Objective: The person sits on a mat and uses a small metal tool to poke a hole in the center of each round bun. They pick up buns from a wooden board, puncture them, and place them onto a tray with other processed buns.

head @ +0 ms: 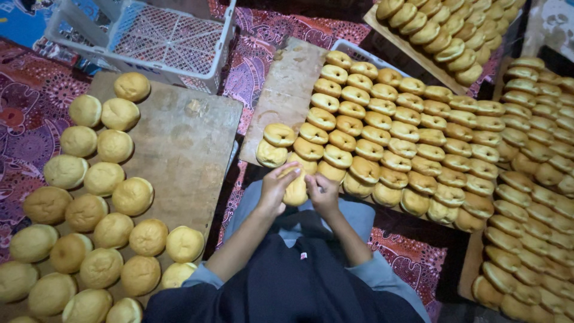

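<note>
My left hand (276,186) and my right hand (323,192) are together in front of me, both closed on one round golden bun (296,190) held between them above my lap. Just beyond the hands lies a wooden board (287,84) packed with several rows of browned buns (388,143). To my left a second wooden board (185,143) carries several paler, plump buns (101,179) along its left side.
A white plastic crate (161,36) stands upside down at the back left. More boards full of browned buns lie at the right (532,179) and the back right (448,36). A patterned red cloth (30,107) covers the floor.
</note>
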